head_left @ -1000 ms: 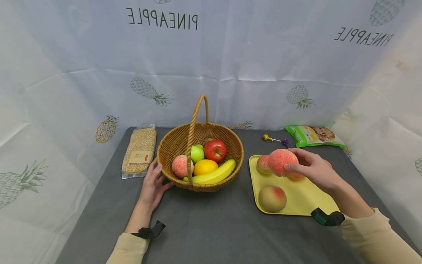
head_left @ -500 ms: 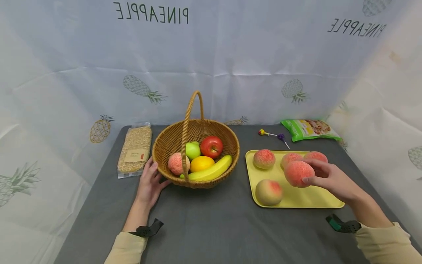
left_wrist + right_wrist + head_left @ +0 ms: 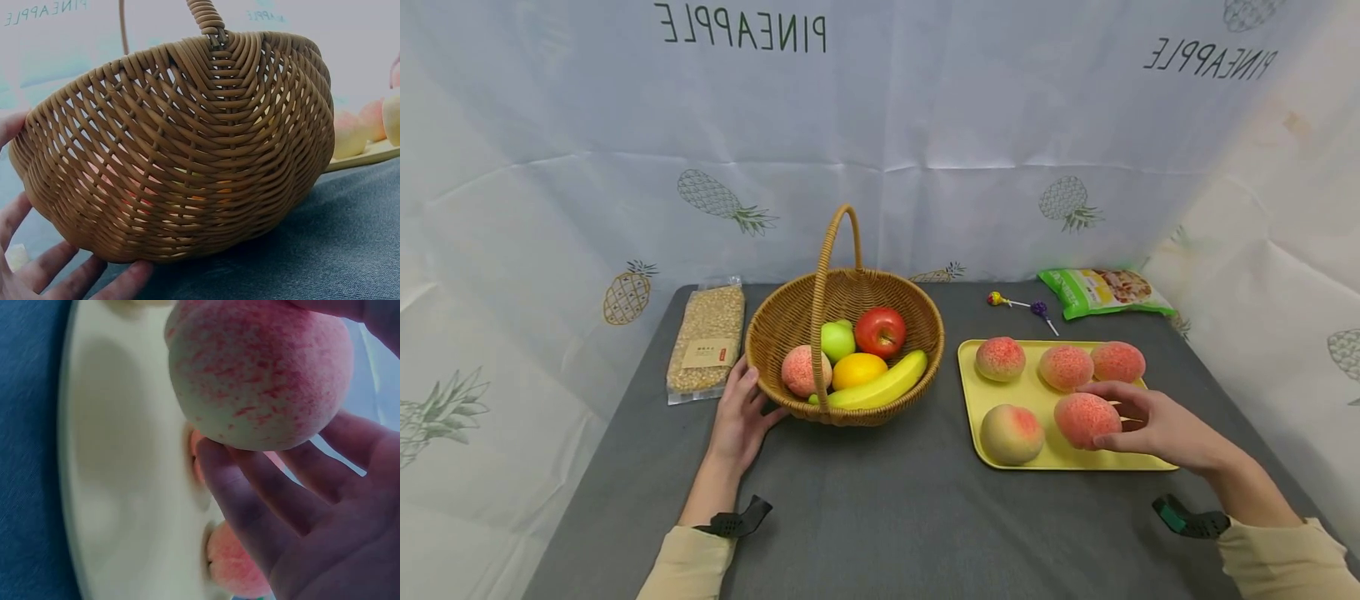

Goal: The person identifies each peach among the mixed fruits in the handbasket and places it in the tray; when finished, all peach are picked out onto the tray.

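My left hand [image 3: 743, 417] supports the left side of a wicker basket [image 3: 880, 287], thumb at its rim and fingers spread under its curved side [image 3: 187, 156]. A banana [image 3: 880, 390], a lemon [image 3: 859, 370], a green apple [image 3: 837, 342], a red apple [image 3: 881, 332] and a peach [image 3: 799, 371] lie in the basket. On the right, my right hand [image 3: 1157, 425] grips a pink speckled peach [image 3: 1086, 421] between thumb and fingers, close over the front of a yellow tray [image 3: 973, 417]. Several other peaches rest on the tray, one of them a paler peach [image 3: 1012, 434] at front left.
A clear bag of grains [image 3: 706, 337] lies left of the basket. Behind the tray are two lollipops [image 3: 1018, 305] and a green snack packet [image 3: 1105, 292]. A white pineapple-print cloth [image 3: 880, 125] hangs at the back and sides of the grey table [image 3: 880, 517].
My right hand has carried the peach right and toward me, from the tray's back left to low over its front. My left hand stays at the basket. The head view has shifted slightly.
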`<move>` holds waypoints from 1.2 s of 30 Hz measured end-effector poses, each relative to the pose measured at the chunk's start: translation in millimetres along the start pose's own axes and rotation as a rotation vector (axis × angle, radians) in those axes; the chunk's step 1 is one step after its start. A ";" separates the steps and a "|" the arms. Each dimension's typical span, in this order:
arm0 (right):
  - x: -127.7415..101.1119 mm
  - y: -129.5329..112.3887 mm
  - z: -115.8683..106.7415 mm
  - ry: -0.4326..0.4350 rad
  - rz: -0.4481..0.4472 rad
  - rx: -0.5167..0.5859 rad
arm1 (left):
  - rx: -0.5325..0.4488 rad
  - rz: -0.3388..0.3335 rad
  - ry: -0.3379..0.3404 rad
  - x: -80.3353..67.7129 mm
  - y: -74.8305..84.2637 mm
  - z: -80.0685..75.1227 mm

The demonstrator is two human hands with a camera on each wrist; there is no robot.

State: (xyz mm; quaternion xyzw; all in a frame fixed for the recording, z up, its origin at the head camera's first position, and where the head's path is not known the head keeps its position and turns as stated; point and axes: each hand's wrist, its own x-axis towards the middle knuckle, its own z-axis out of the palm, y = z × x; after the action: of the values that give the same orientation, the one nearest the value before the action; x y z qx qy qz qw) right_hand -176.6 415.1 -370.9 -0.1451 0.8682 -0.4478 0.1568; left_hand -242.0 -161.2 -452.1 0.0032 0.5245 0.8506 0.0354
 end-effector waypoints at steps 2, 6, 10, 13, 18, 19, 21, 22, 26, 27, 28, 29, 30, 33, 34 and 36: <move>-1.3 4.2 -0.2 -0.029 0.010 0.004 | 0.001 -0.001 -0.001 0.1 -0.1 0.1; -2.5 10.7 0.1 -0.060 0.022 0.012 | 0.009 0.000 -0.004 0.5 0.7 0.1; -2.1 16.8 1.4 -0.068 0.018 0.021 | 0.017 0.002 -0.002 1.0 1.3 0.1; -1.5 20.3 2.3 -0.071 0.022 0.018 | 0.021 0.004 -0.002 1.2 1.2 0.3; -0.7 23.3 0.6 -0.083 0.042 0.033 | 0.015 0.008 -0.007 1.2 0.2 -0.3; -0.6 23.6 -0.2 -0.089 0.046 0.041 | 0.012 0.009 -0.009 1.0 0.0 -0.5; -0.6 24.4 -2.0 -0.108 0.051 0.059 | 0.008 0.010 -0.010 0.6 -0.6 -1.0; -0.6 24.9 -2.8 -0.118 0.052 0.065 | 0.007 0.011 -0.009 0.4 -0.9 -1.2; -0.7 26.9 -4.4 -0.130 0.042 0.049 | 0.008 0.013 -0.007 0.1 -1.5 -1.3; -0.5 27.4 -4.3 -0.123 0.035 0.031 | 0.009 0.013 -0.007 0.1 -1.6 -1.2; -0.2 27.7 -4.1 -0.113 0.029 0.011 | 0.010 0.013 -0.007 0.2 -1.7 -1.1; 0.0 27.8 -3.7 -0.104 0.023 -0.007 | 0.010 0.014 -0.007 0.2 -1.8 -0.9; 0.2 27.6 -3.2 -0.094 0.018 -0.024 | 0.011 0.014 -0.009 0.3 -1.8 -0.7; 1.3 26.7 -2.0 -0.084 0.009 -0.048 | 0.011 0.015 -0.009 0.5 -1.6 -0.6; 1.5 26.3 -1.6 -0.086 0.006 -0.052 | 0.011 0.016 -0.009 0.5 -1.6 -0.6; 1.6 25.6 -1.4 -0.089 0.010 -0.055 | 0.012 0.016 -0.009 0.5 -1.3 -0.3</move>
State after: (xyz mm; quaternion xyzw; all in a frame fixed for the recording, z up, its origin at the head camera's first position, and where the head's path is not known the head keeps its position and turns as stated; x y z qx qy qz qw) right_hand -181.4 429.8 -391.4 -0.1647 0.8732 -0.4160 0.1933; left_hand -242.4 -160.8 -453.4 0.0112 0.5294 0.8477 0.0310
